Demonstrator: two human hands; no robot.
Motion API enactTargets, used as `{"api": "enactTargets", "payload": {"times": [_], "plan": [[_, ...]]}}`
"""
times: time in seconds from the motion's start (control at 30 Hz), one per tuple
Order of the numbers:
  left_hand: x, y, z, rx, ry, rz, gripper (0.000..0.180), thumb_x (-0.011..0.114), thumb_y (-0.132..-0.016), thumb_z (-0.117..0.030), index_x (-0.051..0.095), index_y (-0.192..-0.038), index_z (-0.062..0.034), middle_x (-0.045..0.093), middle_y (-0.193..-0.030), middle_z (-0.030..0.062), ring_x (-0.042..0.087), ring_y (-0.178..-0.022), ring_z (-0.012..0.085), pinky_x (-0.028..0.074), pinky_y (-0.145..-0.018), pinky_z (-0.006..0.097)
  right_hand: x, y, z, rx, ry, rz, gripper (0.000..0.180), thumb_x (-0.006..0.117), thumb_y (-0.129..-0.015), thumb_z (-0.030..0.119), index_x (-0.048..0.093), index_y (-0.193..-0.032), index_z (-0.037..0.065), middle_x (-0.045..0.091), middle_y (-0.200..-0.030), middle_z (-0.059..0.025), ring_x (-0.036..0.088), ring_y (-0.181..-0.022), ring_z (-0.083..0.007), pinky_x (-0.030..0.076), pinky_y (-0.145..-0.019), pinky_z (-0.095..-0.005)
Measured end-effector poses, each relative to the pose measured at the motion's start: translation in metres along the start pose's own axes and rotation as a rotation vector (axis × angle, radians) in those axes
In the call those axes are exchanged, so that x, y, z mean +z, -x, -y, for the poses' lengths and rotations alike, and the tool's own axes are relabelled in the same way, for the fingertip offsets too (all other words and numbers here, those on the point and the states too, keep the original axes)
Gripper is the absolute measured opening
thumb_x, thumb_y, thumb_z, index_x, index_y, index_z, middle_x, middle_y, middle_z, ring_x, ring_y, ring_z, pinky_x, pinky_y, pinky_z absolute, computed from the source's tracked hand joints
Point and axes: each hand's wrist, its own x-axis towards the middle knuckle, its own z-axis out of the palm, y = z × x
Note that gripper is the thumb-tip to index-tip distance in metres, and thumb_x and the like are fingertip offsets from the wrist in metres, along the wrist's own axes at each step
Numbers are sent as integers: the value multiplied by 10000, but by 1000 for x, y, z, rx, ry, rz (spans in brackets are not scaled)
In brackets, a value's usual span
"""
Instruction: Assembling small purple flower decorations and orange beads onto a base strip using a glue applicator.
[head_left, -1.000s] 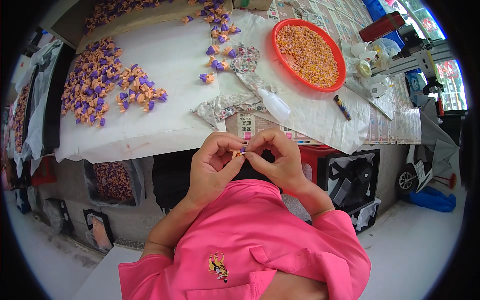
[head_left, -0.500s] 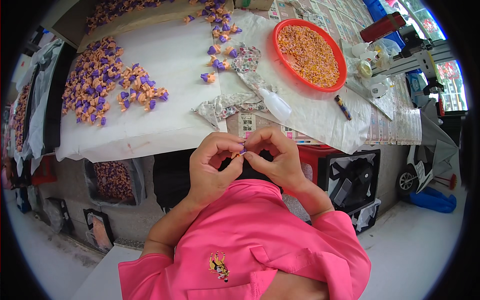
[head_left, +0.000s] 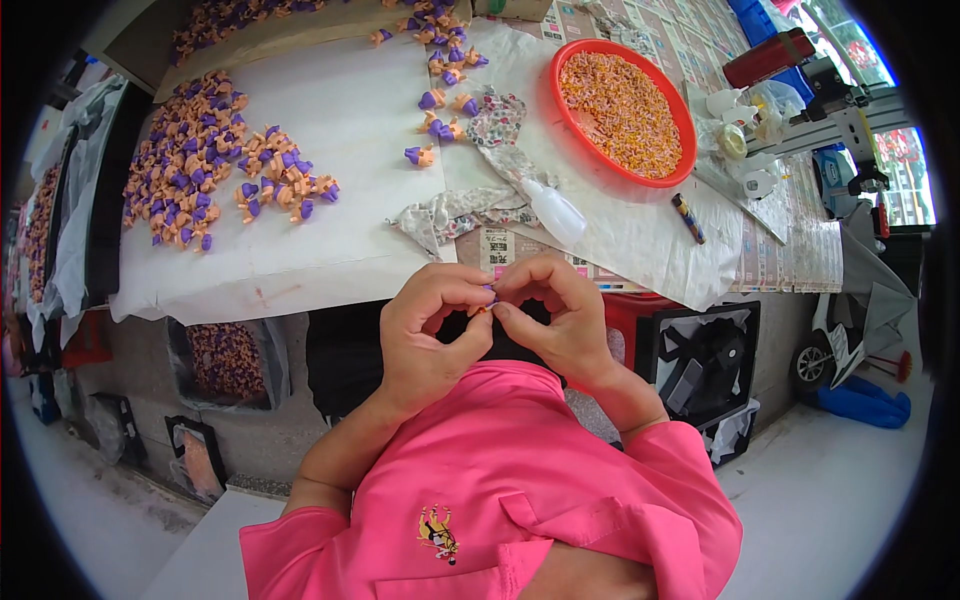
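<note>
Between my two hands, just off the table's front edge, is a small purple and orange-peach plastic figure part [head_left: 489, 301], mostly covered by fingertips. My left hand [head_left: 425, 325] pinches it from one side, thumb and forefinger closed. My right hand [head_left: 562, 325] meets it from the other side, its thumb and forefinger also pressed together on it. Similar purple and peach pieces lie in a large pile [head_left: 185, 170] at the left of the table, with a few loose ones such as a single piece [head_left: 420, 156] nearer the middle.
A red round tray [head_left: 690, 160] full of tiny orange and pink pieces stands at the right. Nearby are a white squeeze bottle [head_left: 558, 215], a crumpled floral cloth [head_left: 440, 218] and a dark marker-like tube [head_left: 689, 217]. A black crate [head_left: 655, 355] sits below the table.
Almost nothing differs. My fingers have shifted very slightly around the small part, and the whole view has moved a touch.
</note>
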Motion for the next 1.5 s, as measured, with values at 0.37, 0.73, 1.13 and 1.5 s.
{"api": "enactTargets", "payload": {"times": [0.37, 0.73, 1.13, 1.5], "plan": [[-8, 0, -11, -517, 479, -4, 252, 601, -928, -82, 556, -1155, 18, 641, -927, 86, 654, -769, 133, 570, -708, 264, -1, 4, 0, 13, -113, 44, 207, 668, -841, -36, 568, -1022, -30, 567, -1006, -72, 595, -930, -126, 505, -814, -261], [-9, 7, -11, -512, 527, -18, 214, 593, -928, -72, 563, -1125, 6, 643, -909, 82, 647, -729, 125, 563, -659, 251, 2, 3, -5, -238, 186, 27, 268, 744, -758, -8, 624, -997, 7, 582, -967, -56, 554, -783, -110, 457, -696, -225], [-25, -7, -11, -395, 234, -24, 208, 600, -924, -63, 593, -1120, 7, 639, -927, 73, 650, -757, 121, 552, -681, 245, -16, -10, 4, -247, 257, -77, 230, 742, -752, 27, 637, -957, 15, 609, -924, -63, 566, -785, -135, 462, -701, -258], [-109, -68, 0, 95, -781, -279, 198, 607, -837, 47, 649, -1021, -12, 611, -916, 78, 588, -681, 123, 488, -621, 229, -65, -34, -12, -287, 892, -373, 310, 735, -787, 110, 630, -1067, 31, 600, -1069, -118, 555, -991, -277, 450, -859, -366]]}}
